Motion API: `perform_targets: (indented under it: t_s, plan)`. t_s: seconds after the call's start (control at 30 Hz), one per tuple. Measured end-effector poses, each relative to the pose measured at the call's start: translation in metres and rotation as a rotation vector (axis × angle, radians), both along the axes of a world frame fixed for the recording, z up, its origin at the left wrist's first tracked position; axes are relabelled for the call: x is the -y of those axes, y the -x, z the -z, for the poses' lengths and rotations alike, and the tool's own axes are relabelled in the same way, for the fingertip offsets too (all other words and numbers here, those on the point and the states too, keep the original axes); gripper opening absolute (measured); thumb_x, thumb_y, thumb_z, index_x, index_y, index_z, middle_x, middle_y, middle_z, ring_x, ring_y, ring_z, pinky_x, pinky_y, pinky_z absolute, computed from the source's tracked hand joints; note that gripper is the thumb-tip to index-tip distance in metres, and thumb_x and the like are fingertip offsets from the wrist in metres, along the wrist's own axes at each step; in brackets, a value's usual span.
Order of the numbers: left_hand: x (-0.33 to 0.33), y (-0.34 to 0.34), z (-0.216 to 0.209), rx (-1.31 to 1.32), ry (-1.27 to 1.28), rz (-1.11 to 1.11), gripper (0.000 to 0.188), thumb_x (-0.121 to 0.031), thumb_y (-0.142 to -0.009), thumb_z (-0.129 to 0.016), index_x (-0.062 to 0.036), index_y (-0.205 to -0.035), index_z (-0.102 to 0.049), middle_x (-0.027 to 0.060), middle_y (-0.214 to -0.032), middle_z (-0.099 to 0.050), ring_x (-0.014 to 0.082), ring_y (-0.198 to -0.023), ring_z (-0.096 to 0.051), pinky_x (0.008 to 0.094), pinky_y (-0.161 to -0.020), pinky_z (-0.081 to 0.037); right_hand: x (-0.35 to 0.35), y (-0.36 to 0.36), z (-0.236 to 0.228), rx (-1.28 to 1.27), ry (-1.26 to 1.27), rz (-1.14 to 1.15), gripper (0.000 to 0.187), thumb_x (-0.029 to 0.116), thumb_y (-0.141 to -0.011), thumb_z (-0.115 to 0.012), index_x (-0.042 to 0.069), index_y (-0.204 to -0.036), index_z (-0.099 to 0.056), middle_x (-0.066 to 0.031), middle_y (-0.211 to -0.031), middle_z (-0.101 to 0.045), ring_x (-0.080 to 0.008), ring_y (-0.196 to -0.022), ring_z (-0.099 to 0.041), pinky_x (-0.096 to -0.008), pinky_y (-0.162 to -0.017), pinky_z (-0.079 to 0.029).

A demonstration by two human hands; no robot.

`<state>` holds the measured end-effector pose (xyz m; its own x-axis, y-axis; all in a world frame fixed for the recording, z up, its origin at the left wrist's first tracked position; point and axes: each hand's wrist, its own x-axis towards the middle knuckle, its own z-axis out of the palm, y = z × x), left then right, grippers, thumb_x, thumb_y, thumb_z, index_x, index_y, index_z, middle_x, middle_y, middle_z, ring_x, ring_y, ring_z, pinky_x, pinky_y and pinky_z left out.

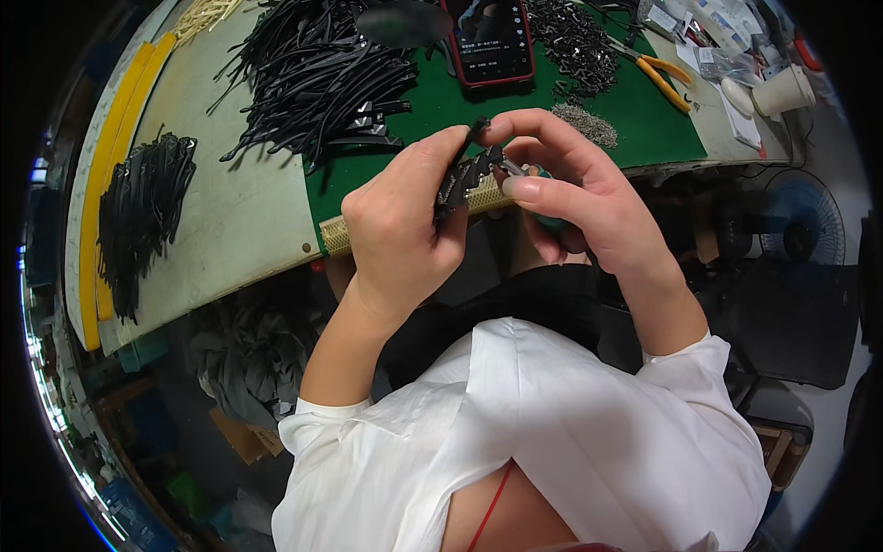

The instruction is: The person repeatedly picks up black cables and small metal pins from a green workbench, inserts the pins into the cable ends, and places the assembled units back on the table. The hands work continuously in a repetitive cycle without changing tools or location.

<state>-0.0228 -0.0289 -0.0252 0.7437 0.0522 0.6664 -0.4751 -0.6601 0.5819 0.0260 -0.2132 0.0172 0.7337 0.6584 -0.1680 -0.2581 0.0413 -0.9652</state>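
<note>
My left hand (395, 207) is closed around a bunch of slim black pieces (456, 187), their ends lined up in a stepped row toward the right. In my right hand (598, 202) is a screwdriver (553, 222) with a green handle, its metal shaft pointing at the ends of those pieces. My right thumb lies along the shaft, and the forefinger reaches over to a black end that sticks up. Where the tip meets the piece is too small to make out. Both hands are just above the table's front edge.
A big heap of long black strips (313, 78) lies on the green mat (662, 138), with a smaller bundle (147, 216) at left by a yellow bar (115, 156). Small black parts (575, 46), tiny metal bits (589, 124), a phone (492, 41), orange-handled pliers (662, 78) and a white cup (782, 89) are farther back.
</note>
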Motion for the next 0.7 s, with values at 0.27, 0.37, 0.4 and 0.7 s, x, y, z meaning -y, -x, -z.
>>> perform_targets:
  t_s: [0.27, 0.37, 0.4, 0.7]
  plan:
    - [-0.01, -0.005, 0.002, 0.071, -0.149, 0.056, 0.046, 0.006, -0.061, -0.065, -0.0004, -0.107, -0.064, 0.0132, -0.09, -0.069, 0.0316, -0.07, -0.066, 0.036, -0.059, -0.052, -0.006, 0.006, 0.006, 0.162, 0.122, 0.08, 0.025, 0.017, -0.1, -0.054, 0.004, -0.12, -0.048, -0.0029, -0.068, -0.06, -0.0079, -0.048, -0.053, -0.0224, -0.044, -0.039]
    - [-0.012, -0.006, 0.001, -0.018, -0.209, 0.038, 0.043, 0.006, -0.063, -0.064, -0.001, -0.106, -0.064, 0.0135, -0.089, -0.068, 0.0327, -0.071, -0.066, 0.0366, -0.06, -0.051, -0.013, 0.008, 0.028, 0.661, 0.278, 0.213, 0.034, 0.013, -0.093, -0.061, 0.002, -0.122, -0.046, -0.0137, -0.068, -0.063, -0.028, -0.057, -0.064, -0.0365, -0.054, -0.048]
    - [-0.012, -0.005, -0.001, -0.072, -0.218, 0.028, 0.042, 0.007, -0.065, -0.064, -0.0013, -0.107, -0.064, 0.0146, -0.088, -0.068, 0.0333, -0.072, -0.066, 0.0363, -0.061, -0.052, -0.015, 0.007, 0.033, 0.834, 0.373, 0.241, 0.039, 0.014, -0.091, -0.064, 0.001, -0.122, -0.046, -0.015, -0.069, -0.063, -0.0306, -0.06, -0.065, -0.0374, -0.054, -0.049]
    - [-0.049, -0.029, -0.01, -0.11, -0.348, -0.39, 0.028, -0.004, -0.088, -0.064, -0.0089, -0.115, -0.06, 0.0192, -0.086, -0.068, 0.038, -0.073, -0.066, 0.043, -0.063, -0.05, 0.001, 0.01, 0.044, 0.923, 0.552, 0.217, 0.056, 0.016, -0.084, -0.073, 0.004, -0.13, -0.044, -0.0169, -0.082, -0.067, -0.033, -0.065, -0.068, -0.0392, -0.058, -0.052]
